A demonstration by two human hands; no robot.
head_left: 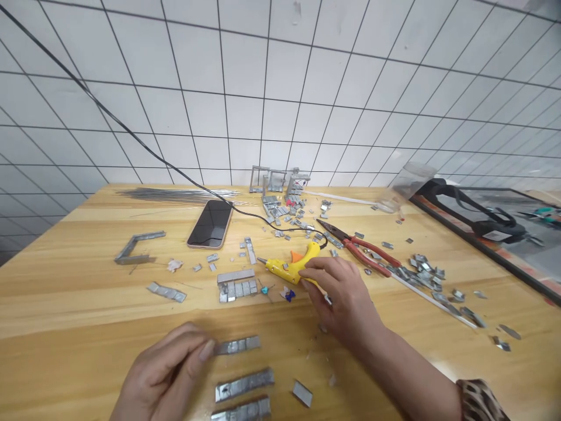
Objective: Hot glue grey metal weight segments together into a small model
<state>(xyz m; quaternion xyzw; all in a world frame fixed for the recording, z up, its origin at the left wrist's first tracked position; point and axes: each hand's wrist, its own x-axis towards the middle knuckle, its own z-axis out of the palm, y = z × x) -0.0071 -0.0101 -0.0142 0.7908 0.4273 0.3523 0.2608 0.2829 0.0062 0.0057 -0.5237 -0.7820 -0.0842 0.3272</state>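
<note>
A short grey metal strip [239, 345] is pinched at its left end between the thumb and fingers of my left hand [169, 371]. My right hand [344, 292] has its fingertips at the rear of a yellow glue gun [284, 271], which lies on its side with its nozzle pointing left. Whether the fingers grip the gun or only touch it is unclear. Two similar strips [244, 385] and a small grey plate [302, 393] lie nearer to me. Beyond the left hand are a plain bar and a segmented metal piece [238, 290].
A phone [210, 224], a bent metal frame [135, 248] and thin wires [175, 195] lie left. Small metal structures [280, 190] stand by the wall. Red-handled pliers [357, 248] and metal scraps [425, 272] are right. A black cable [144, 143] crosses to the gun.
</note>
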